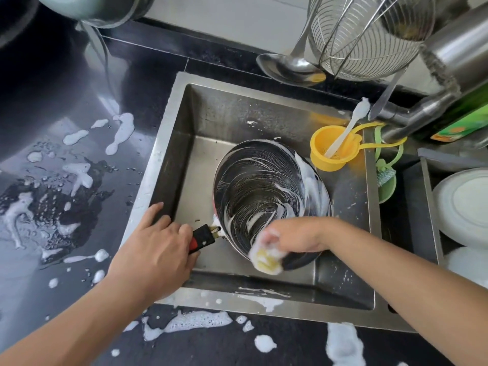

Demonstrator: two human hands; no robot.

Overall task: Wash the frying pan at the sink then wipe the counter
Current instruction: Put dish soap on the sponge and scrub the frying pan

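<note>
Head view: you look down into the steel sink (169,143) set in the dark worktop (52,107).
Frying pan: the frying pan (264,186) stands tilted inside the sink, near its front wall, its inside streaked with foam.
Left hand: your left hand (155,249) is clamped round the black and red handle (202,237) at the sink's front-left corner.
Right hand: your right hand (293,236) is curled tight on a foamy yellow sponge (265,256) pressed at the pan's near rim; it is blurred, so the finger placement is unclear.
Step in hand: scrubbing, judged from the suds; rinsing is not yet done.
How to do it well: keep the handle braced so the pan cannot spin, work the sponge round the rim and wall as well as the base, then turn the pan over for the underside.
Watch for: a soapy handle may slip; hold it low over the sink.
Worktop: foam patches (121,133) lie along the left side and the front edge, with water pooled on the left; the wipe has to cover both stretches.
</note>
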